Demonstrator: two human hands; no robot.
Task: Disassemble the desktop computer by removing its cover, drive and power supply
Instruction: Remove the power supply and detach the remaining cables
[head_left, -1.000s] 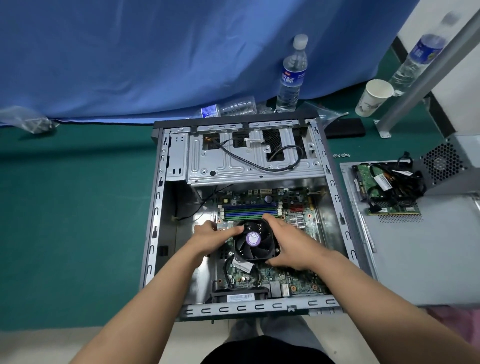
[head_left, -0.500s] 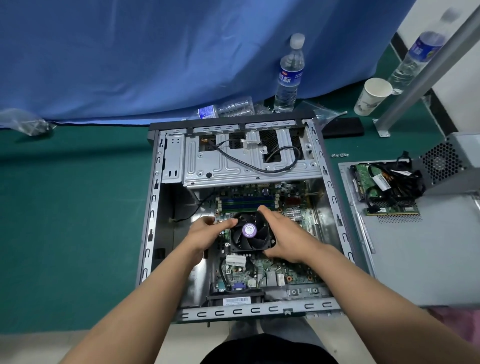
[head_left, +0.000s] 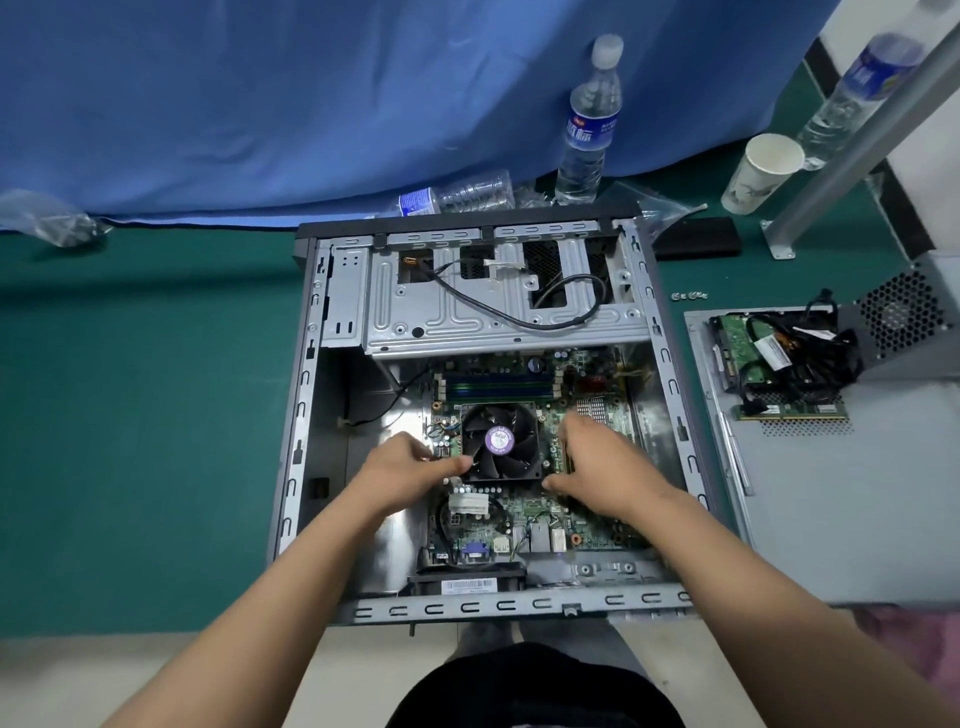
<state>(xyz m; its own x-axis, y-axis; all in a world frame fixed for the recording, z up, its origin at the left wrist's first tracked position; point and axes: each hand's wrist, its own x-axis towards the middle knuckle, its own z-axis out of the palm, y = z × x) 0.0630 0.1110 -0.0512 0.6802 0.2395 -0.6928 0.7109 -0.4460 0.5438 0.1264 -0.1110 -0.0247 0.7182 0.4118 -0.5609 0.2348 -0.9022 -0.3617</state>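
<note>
Cover (head_left: 857, 493) off and flat to the right of the open computer case (head_left: 306, 415), drive (head_left: 737, 348) and power supply (head_left: 904, 317) already out on it, left hand (head_left: 410, 465) and right hand (head_left: 602, 462), fingers curled, gripping opposite sides of the CPU cooler fan (head_left: 498, 441) inside the case.

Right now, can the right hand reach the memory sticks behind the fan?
Probably yes. The right hand rests beside the fan, and the memory sticks lie uncovered just beyond it. The drive cage overhangs only farther back.
</note>
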